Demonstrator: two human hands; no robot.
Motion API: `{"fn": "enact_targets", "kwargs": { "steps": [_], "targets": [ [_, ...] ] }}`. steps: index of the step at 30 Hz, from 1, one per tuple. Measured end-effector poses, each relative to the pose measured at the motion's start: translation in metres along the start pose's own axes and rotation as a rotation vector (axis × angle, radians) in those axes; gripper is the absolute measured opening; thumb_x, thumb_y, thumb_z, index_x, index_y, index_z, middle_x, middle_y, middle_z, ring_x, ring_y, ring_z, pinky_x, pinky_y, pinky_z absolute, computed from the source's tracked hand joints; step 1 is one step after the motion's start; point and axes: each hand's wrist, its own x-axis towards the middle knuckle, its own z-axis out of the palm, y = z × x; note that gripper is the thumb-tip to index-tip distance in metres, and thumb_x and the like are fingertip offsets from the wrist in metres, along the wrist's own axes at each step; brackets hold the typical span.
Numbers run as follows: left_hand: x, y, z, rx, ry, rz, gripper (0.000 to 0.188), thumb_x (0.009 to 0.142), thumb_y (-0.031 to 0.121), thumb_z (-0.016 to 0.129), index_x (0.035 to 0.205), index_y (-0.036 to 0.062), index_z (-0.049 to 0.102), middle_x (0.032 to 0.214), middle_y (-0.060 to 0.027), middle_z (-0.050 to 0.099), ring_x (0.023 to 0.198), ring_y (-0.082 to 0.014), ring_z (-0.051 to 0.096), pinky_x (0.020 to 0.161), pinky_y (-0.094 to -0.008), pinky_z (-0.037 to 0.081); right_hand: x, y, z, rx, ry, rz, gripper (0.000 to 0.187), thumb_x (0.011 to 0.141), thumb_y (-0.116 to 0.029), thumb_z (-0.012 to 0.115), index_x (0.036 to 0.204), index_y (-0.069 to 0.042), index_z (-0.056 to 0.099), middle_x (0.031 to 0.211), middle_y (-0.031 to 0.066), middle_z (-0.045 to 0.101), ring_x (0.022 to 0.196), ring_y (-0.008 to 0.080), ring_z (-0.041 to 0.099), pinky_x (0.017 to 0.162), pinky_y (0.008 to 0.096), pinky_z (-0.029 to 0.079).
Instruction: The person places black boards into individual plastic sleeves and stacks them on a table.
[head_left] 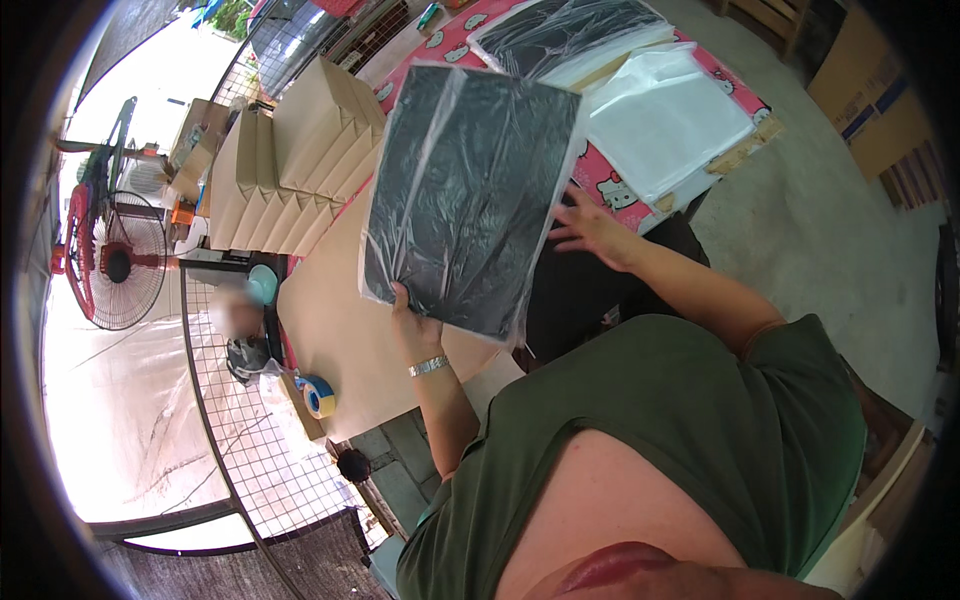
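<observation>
A flat black rectangular pack in a clear plastic sleeve (475, 200) is raised in front of me, tilted over the table. My left hand (412, 322), with a silver band at the wrist, grips its lower left edge, the thumb lying on the front and the other fingers hidden behind. At the pack's right edge is my right hand (598, 232), its fingers spread; whether they touch the plastic I cannot tell. Beyond it lie a stack of clear plastic sleeves (665, 120) and more black plastic-wrapped packs (570, 35).
Folded brown paper stacks (300, 160) stand at the left on a pink patterned table cover (620, 195). A brown sheet (340, 290) lies beneath the pack. Tape rolls (317, 396), a red fan (118, 262) and wire mesh (215, 370) are on the left; a cardboard box (855, 90) stands far right.
</observation>
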Motion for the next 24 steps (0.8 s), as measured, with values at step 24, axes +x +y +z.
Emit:
{"fn": "enact_targets", "kwargs": {
  "steps": [24],
  "targets": [
    [0.092,-0.108,-0.063,1.572,0.336,0.754,0.037,0.094,0.03,0.042,0.114,0.0013,0.054,0.121,-0.0155,0.05,0.116,-0.0316,0.045,0.098,-0.0421,0.034,0.254,-0.161,-0.097,0.139,0.485,-0.433,0.03,0.084,-0.009,0.062,0.107,-0.001,0.045,0.094,0.0098,0.057,0.074,0.0201,0.058,0.06,0.0355,0.05]
  ]
}}
